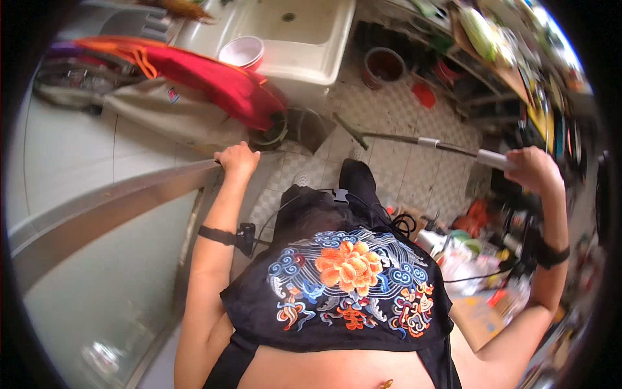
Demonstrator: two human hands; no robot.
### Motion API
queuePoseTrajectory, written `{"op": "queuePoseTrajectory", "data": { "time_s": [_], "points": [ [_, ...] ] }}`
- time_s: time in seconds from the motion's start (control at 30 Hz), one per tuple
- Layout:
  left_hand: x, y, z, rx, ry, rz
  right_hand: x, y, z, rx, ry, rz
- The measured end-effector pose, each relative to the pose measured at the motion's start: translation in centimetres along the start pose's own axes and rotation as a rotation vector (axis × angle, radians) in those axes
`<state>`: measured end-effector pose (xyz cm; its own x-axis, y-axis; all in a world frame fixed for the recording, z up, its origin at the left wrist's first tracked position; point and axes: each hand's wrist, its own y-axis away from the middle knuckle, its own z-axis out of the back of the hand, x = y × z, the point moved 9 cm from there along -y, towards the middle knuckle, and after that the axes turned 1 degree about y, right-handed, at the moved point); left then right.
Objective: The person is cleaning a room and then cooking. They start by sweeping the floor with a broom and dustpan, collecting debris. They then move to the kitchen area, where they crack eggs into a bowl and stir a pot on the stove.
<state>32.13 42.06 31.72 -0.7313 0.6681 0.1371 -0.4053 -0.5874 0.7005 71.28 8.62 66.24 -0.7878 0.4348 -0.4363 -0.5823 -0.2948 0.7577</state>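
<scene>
My left hand [238, 161] is closed over the end of a metal-framed glass door [123, 201] on the left. Out to the right, my right hand [534, 170] grips the white end of a long-handled floor tool [392, 138]. Its metal pole runs leftward to a narrow green head [350, 131] low over the tiled floor. Whether that is a mop or a squeegee, I cannot tell. A greyish, dustpan-like piece [311, 131] lies just left of the head. Both my wrists carry black straps.
Ahead stands a white sink [304, 61] with a white bowl [242, 52] on its edge. A red cloth [194, 78] hangs at the left. Beyond the pole are a dark bucket [383, 67] and crowded shelves [512, 84]. Clutter and a cardboard box [479, 321] fill the lower right.
</scene>
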Motion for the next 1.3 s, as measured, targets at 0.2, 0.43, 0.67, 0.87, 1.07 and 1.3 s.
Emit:
{"op": "queuePoseTrajectory", "data": {
  "time_s": [0.2,0.43,0.67,0.87,1.07,1.3],
  "points": [
    [4.7,0.7,-0.8,-0.158,-0.013,0.051,10.4,6.2,6.8,-0.218,0.225,0.163],
    [0.8,5.7,-4.4,-0.069,0.528,-0.183,11.4,9.0,7.8,-0.145,0.120,0.056],
    [5.3,7.3,-21.7,0.269,1.257,0.335,11.4,8.7,6.5,-0.112,0.029,0.132],
    [8.6,9.5,-19.6,0.113,1.670,0.325,15.9,3.8,5.7,-0.138,0.059,0.200],
    [10.3,13.6,-22.5,-0.366,1.714,0.339,26.6,-10.7,3.3,-0.222,-0.061,0.533],
    [12.8,16.3,-29.8,-0.379,1.793,0.606,43.7,-23.8,3.8,-0.083,-0.266,0.656]
  ]
}}
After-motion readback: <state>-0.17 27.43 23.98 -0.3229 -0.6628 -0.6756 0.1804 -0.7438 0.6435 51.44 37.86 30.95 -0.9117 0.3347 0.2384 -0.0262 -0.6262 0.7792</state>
